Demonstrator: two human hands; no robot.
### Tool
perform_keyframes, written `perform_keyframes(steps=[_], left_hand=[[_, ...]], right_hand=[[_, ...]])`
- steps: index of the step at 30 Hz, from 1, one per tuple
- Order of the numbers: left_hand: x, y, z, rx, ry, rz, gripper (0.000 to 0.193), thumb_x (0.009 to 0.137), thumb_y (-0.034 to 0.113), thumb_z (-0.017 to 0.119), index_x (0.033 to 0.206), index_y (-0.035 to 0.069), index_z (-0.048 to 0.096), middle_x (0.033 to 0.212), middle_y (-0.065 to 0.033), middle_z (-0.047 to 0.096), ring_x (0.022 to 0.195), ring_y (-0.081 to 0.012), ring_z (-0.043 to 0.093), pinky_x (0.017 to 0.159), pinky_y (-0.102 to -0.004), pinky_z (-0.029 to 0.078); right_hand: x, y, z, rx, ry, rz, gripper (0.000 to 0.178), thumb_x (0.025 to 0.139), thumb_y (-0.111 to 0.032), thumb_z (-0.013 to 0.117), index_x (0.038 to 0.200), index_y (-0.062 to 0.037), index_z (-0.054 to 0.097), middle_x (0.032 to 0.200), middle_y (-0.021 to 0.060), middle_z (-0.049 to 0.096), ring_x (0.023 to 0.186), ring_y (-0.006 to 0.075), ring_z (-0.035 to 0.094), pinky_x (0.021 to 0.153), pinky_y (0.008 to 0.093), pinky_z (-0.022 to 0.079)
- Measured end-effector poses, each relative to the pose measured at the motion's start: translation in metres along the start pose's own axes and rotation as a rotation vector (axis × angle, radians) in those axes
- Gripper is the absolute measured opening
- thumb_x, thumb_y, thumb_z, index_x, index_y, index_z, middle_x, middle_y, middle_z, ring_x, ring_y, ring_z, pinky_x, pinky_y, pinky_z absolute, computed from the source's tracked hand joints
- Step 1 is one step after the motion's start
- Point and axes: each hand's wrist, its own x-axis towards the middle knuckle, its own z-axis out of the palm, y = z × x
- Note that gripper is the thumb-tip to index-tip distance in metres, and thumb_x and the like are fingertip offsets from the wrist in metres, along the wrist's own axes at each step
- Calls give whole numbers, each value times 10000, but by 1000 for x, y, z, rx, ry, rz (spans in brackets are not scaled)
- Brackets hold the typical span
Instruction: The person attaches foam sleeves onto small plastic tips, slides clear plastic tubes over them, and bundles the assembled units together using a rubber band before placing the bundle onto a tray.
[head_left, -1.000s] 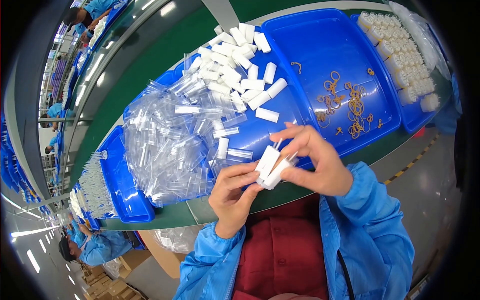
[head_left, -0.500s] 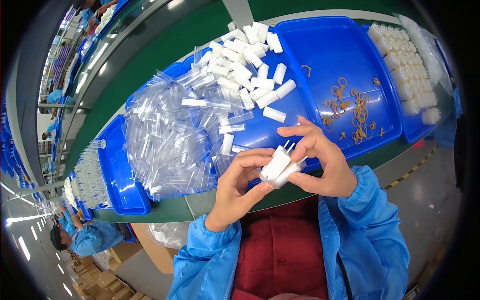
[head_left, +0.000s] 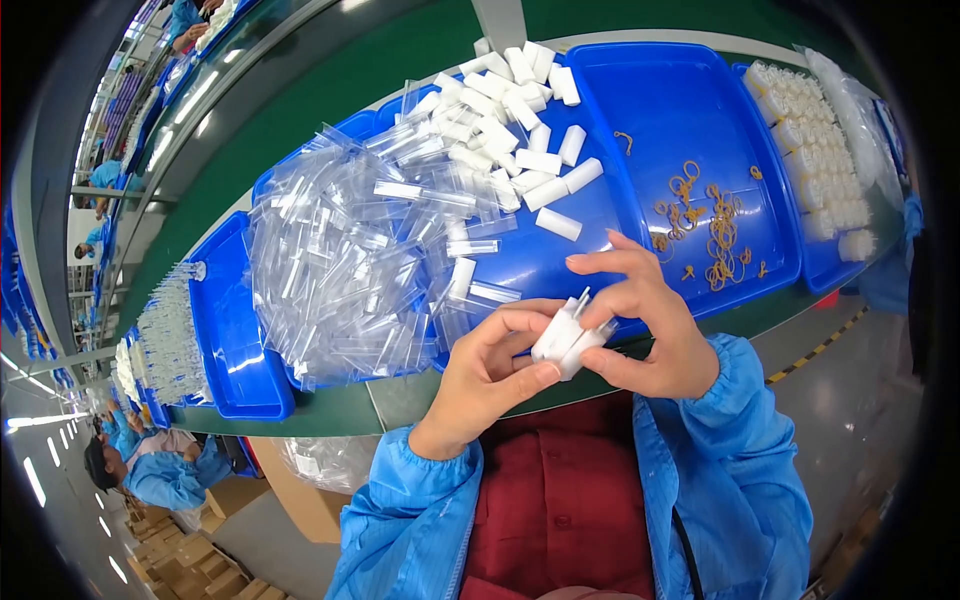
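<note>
Close in front of my body, two white plug adapters with metal pins are held side by side. My left hand (head_left: 492,368) has its thumb and fingers closed round the left plug adapter (head_left: 556,336). My right hand (head_left: 652,335) pinches the right plug adapter (head_left: 582,346) between thumb and a bent finger, with another finger raised. The two adapters touch, and their pins point away from me. Just beyond my hands are a heap of clear plastic sleeves (head_left: 330,265) and a pile of small white blocks (head_left: 490,112) in a blue tray (head_left: 530,255).
To the right, another blue tray (head_left: 640,90) contains tan rubber bands (head_left: 722,240). Stacked white pieces (head_left: 812,150) and a clear bag (head_left: 850,110) lie past it. At left stand a smaller blue tray (head_left: 235,330) and rows of thin clear pieces (head_left: 172,340). A co-worker (head_left: 165,468) sits beyond.
Both hands, with the adapters, have shifted slightly right. The adapters have drawn closer together and turned a little. The whole view has also moved slightly.
</note>
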Motion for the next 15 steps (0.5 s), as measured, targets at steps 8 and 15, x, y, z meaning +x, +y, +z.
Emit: perform_keyframes(steps=[8, 15], left_hand=[[-34, -19, -8, 348, 201, 301, 325, 858, -72, 704, 1159, -27, 592, 1398, -165, 436, 1246, -247, 550, 1036, -374, 521], [-45, -22, -11, 116, 199, 353, 375, 867, -96, 668, 1221, -49, 555, 1442, -187, 398, 1299, -282, 509, 1058, -424, 502]], right_hand=[[38, 14, -1, -162, 92, 33, 98, 877, -53, 672, 971, -53, 645, 1019, 73, 684, 1002, 288, 626, 880, 388, 459], [81, 53, 57, -559, -27, -222, 244, 808, -70, 710, 1047, -49, 659, 922, 91, 646, 897, 277, 630, 738, 371, 505]])
